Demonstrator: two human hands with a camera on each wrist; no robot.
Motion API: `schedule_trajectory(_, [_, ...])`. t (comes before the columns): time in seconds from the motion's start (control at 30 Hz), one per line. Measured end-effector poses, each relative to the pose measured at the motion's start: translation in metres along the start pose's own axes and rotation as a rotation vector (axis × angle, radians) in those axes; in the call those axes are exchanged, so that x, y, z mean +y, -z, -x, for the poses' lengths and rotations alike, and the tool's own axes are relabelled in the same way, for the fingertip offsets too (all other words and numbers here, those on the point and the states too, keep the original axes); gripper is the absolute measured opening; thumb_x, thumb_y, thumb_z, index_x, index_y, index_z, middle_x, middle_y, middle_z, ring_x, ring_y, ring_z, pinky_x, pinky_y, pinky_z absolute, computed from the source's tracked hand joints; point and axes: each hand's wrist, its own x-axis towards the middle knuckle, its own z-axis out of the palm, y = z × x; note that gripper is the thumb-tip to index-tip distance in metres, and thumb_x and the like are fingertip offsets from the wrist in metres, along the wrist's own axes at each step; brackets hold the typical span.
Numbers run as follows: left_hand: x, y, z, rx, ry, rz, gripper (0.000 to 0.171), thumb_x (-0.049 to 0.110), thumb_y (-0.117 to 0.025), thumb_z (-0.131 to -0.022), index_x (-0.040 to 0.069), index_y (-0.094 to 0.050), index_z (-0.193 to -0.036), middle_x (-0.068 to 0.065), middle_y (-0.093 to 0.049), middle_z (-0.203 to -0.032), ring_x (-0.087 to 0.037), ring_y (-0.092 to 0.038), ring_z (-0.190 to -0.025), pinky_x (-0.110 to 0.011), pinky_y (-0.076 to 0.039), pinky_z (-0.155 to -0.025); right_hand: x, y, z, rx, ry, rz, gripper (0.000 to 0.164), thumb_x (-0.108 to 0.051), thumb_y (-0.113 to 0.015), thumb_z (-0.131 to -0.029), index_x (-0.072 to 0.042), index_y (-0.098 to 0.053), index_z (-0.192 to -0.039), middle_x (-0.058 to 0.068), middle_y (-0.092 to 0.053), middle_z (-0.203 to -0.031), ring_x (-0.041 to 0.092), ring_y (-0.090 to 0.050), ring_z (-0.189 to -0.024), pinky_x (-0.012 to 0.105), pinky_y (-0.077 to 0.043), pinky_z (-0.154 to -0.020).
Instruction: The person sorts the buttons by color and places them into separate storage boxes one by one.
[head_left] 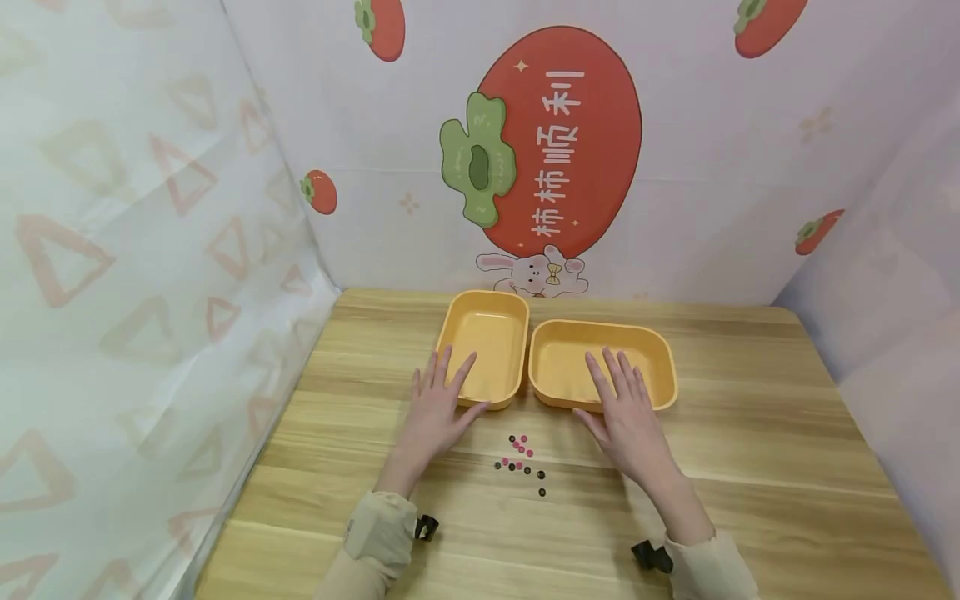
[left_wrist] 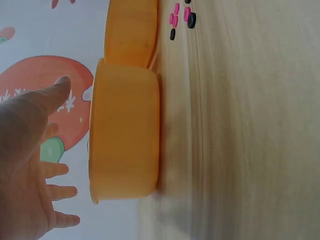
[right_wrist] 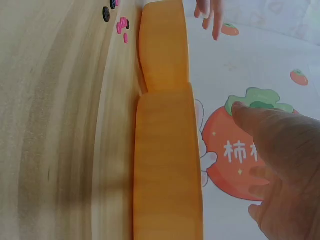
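- Pink discs [head_left: 521,449] and black discs [head_left: 541,475] lie on the table [head_left: 765,433], at four o'clock from the left hand [head_left: 433,417], eight o'clock from the right hand [head_left: 632,425].
- Both hands' fingers are spread, pointing near twelve.
- From the discs, the left tray [head_left: 491,333] stands at eleven, the right tray [head_left: 555,358] at one.

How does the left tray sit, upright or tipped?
Upright: the head view looks down into the left tray, and the left wrist view shows its wall rising from the table.
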Motion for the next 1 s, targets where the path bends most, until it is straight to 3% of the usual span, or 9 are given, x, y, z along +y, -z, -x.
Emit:
schedule_trajectory(0.17, [-0.008, 0.001, 0.001, 0.037, 0.041, 0.063, 0.084, 0.055, -0.064, -0.108, 0.025, -0.025, -0.177, -0.025, -0.018, -0.182, -0.053, -0.023, -0.168, -0.077, -0.027, -0.137, 0.000, -0.004, 0.004, 0.013, 0.017, -0.033, 0.095, -0.023, -0.083, -0.099, -0.009, -0.028, -0.175, 0.031, -0.031, -0.175, 0.055, -0.030, -0.162, 0.077, -0.031, -0.134])
schedule_trajectory(0.33, [-0.021, 0.008, -0.011, 0.154, 0.071, 0.166, 0.079, 0.037, -0.071, -0.108, 0.016, -0.033, -0.173, -0.031, -0.030, -0.176, -0.059, -0.043, -0.155, -0.078, -0.043, -0.127, -0.003, -0.011, 0.008, 0.068, 0.075, -0.068, 0.091, -0.016, -0.086, -0.096, -0.007, -0.036, -0.171, 0.032, -0.039, -0.170, 0.054, -0.038, -0.158, 0.078, -0.037, -0.129])
schedule_trajectory(0.5, [-0.057, 0.003, -0.037, 0.209, 0.081, 0.161, 0.080, 0.013, -0.071, -0.104, 0.022, -0.032, -0.174, -0.033, -0.039, -0.171, -0.054, -0.072, -0.102, -0.071, -0.067, -0.082, -0.012, -0.020, 0.014, 0.196, 0.180, -0.118, 0.075, -0.004, -0.091, -0.087, -0.001, -0.059, -0.154, 0.029, -0.062, -0.144, 0.045, -0.063, -0.129, 0.063, -0.062, -0.107])
schedule_trajectory(0.6, [-0.067, 0.006, -0.051, 0.155, 0.120, 0.139, 0.085, -0.003, -0.066, -0.101, 0.022, -0.031, -0.174, -0.035, -0.042, -0.168, -0.037, -0.066, -0.067, -0.055, -0.063, -0.056, -0.021, -0.026, 0.020, 0.216, 0.223, -0.145, 0.054, 0.000, -0.092, -0.083, 0.001, -0.073, -0.134, 0.019, -0.073, -0.117, 0.029, -0.070, -0.098, 0.043, -0.066, -0.080])
schedule_trajectory(0.7, [-0.062, 0.014, -0.057, 0.098, 0.179, 0.114, 0.080, -0.005, -0.061, -0.103, 0.017, -0.031, -0.174, -0.034, -0.046, -0.166, -0.032, -0.062, -0.064, -0.047, -0.059, -0.053, -0.031, -0.032, 0.026, 0.091, 0.194, -0.184, 0.037, -0.002, -0.090, -0.086, -0.002, -0.078, -0.121, 0.006, -0.074, -0.098, 0.013, -0.066, -0.079, 0.028, -0.061, -0.067])
schedule_trajectory(0.8, [-0.047, 0.028, -0.059, 0.032, 0.253, 0.156, 0.075, -0.001, -0.061, -0.106, 0.009, -0.030, -0.173, -0.032, -0.055, -0.159, -0.042, -0.073, -0.089, -0.055, -0.069, -0.075, -0.040, -0.034, 0.030, -0.123, 0.094, -0.273, 0.031, -0.004, -0.086, -0.092, -0.004, -0.078, -0.121, -0.003, -0.069, -0.090, 0.001, -0.057, -0.074, 0.019, -0.054, -0.063])
schedule_trajectory(0.9, [-0.063, 0.013, -0.075, 0.011, 0.271, 0.143, 0.079, 0.002, -0.066, -0.104, 0.009, -0.028, -0.173, -0.030, -0.068, -0.142, -0.039, -0.074, -0.092, -0.053, -0.069, -0.075, -0.043, -0.036, 0.031, -0.288, 0.029, -0.364, 0.030, -0.008, -0.084, -0.095, -0.005, -0.077, -0.124, -0.007, -0.063, -0.088, -0.001, -0.051, -0.076, 0.018, -0.050, -0.062])
schedule_trajectory(0.93, [-0.076, 0.003, -0.082, 0.013, 0.261, 0.157, 0.080, 0.005, -0.067, -0.104, 0.010, -0.028, -0.173, -0.027, -0.071, -0.138, -0.038, -0.076, -0.099, -0.053, -0.070, -0.079, -0.044, -0.037, 0.032, -0.320, 0.028, -0.382, 0.031, -0.009, -0.085, -0.095, -0.005, -0.077, -0.124, -0.007, -0.062, -0.088, -0.001, -0.050, -0.077, 0.018, -0.049, -0.063])
schedule_trajectory(1.0, [-0.079, 0.002, -0.091, -0.018, 0.255, 0.171, 0.080, 0.005, -0.070, -0.102, 0.007, -0.030, -0.172, -0.025, -0.074, -0.134, -0.036, -0.076, -0.095, -0.048, -0.069, -0.074, -0.043, -0.041, 0.034, -0.355, 0.060, -0.396, 0.032, -0.011, -0.086, -0.094, -0.005, -0.076, -0.124, -0.006, -0.062, -0.089, 0.000, -0.050, -0.078, 0.019, -0.047, -0.063])
